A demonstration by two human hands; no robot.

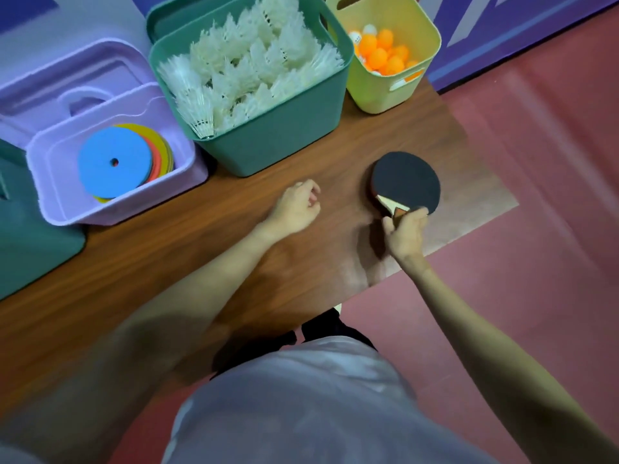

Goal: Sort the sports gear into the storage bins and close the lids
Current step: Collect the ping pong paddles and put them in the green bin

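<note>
A person stands at a wooden counter (234,249) set on a red floor (536,262), seen from a head-worn camera looking down over both bare forearms. The right hand (407,234) grips the handle of a table tennis paddle (407,182), fingers curled round it, the black rubber face turned up and the blade lying low over the counter near its right edge; whether the blade touches the wood cannot be told. The left hand (296,209) rests over the middle of the counter with fingers loosely curled, grasping nothing. Three lidless bins stand in a row along the far side. The purple bin (67,209) at left holds a stack of flat coloured discs (115,162), a blue one on top, and a purple lid (67,82) leans behind it. The green bin (284,135) in the middle is heaped with white shuttlecocks (248,68), a green lid (167,18) upright at its back. The yellow bin (385,95) at right holds orange and white balls (382,51). A dark green container (30,236) shows partly at the far left edge.
</note>
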